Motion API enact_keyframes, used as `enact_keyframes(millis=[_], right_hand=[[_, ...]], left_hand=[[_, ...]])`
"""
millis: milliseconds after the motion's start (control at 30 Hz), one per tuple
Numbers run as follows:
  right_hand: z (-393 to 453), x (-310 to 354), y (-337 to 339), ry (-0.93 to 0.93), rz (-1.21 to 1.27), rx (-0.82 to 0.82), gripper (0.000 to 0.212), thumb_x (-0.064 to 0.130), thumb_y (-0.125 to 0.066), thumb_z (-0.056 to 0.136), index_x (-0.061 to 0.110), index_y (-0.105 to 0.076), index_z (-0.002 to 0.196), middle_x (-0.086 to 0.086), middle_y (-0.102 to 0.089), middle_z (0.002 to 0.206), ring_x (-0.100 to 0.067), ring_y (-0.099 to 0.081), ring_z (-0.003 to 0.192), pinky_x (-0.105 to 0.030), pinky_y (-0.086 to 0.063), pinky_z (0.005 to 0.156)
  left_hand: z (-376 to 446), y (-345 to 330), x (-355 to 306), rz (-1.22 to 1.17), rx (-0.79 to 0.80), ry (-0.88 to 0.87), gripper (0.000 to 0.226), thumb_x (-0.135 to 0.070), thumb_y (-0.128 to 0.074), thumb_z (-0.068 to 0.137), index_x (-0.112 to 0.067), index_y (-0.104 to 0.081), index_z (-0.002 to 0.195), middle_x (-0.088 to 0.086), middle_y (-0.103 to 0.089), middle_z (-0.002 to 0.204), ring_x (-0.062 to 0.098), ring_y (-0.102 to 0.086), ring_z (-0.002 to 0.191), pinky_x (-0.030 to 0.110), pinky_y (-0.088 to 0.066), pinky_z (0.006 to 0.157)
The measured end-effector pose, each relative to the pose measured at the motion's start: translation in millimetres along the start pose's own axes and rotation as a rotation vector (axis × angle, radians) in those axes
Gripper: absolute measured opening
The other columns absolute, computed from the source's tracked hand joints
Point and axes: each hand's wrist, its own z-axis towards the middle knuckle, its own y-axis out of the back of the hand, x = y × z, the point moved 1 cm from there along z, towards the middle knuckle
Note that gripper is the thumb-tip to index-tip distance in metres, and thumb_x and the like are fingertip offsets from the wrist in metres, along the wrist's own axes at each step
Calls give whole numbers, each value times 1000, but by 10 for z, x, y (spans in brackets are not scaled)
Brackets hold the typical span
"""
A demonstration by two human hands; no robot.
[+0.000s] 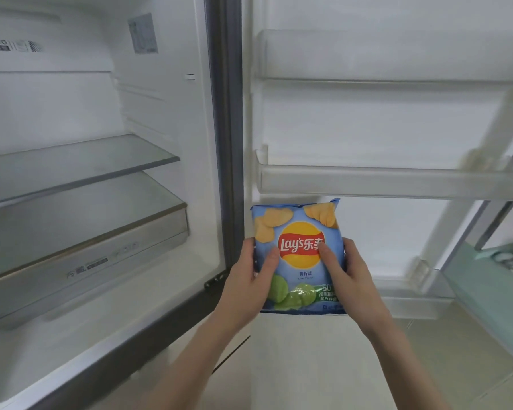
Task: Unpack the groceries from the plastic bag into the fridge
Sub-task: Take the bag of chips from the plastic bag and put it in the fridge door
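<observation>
low in the centre of the frame, the left hand (256,279) and right hand (342,272) clamp the puffy blue lay's crisp bag (298,255) by its sides. best lifted upright, gently, into the clear plastic door shelf (382,180) directly above it.

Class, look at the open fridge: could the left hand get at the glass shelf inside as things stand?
Probably not yet: the left hand and right hand both grip the chip bag. The fridge stands open and nothing blocks the glass shelf, so once it lets go, likely yes.
</observation>
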Motion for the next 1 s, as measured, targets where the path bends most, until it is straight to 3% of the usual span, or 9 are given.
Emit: enact_keyframes(millis=[167, 467, 633, 867, 1000], right_hand=[[135, -16, 35, 9, -15, -5, 32, 41, -60, 100, 22, -58, 125, 4, -75, 115, -10, -75, 98, -28, -63, 77], [408, -18, 139, 75, -11, 17, 36, 36, -58, 101, 22, -51, 133, 5, -71, 119, -10, -76, 97, -27, -63, 71], [512, -175, 236, 87, -45, 35, 39, 40, -63, 95, 29, -53, 131, 8, -72, 121, -13, -75, 103, -36, -65, 79], [633, -323, 361, 85, -100, 59, 50, 45, -67, 86, 24, -57, 131, 7, -72, 120, -15, -74, 105, -38, -65, 82], [691, -434, 448, 88, -144, 54, 49, 41, -71, 89, 26, -54, 133, 5, -72, 120, -14, -73, 104, -34, -64, 83]], left_hand=[[155, -42, 17, 19, -2, 4, 48, -51, -63, 88, -32, -51, 131, -12, -70, 127, 5, -71, 110, 33, -63, 87], [410, -149, -30, 66, -61, -72, 46, -41, -65, 94, -32, -48, 136, -14, -67, 128, 5, -69, 112, 31, -63, 85], [452, -196, 83, 83, -72, -59, 53, -43, -66, 89, -27, -49, 136, -13, -67, 128, 7, -70, 113, 34, -64, 86], [503, -291, 182, 212, -105, -60, 33, -29, -66, 98, -33, -49, 126, -19, -65, 120, -10, -67, 100, 14, -58, 73], [515, -336, 266, 326, -141, -65, 34, -32, -70, 96, -28, -51, 124, -12, -68, 121, 6, -69, 106, 22, -62, 81]])
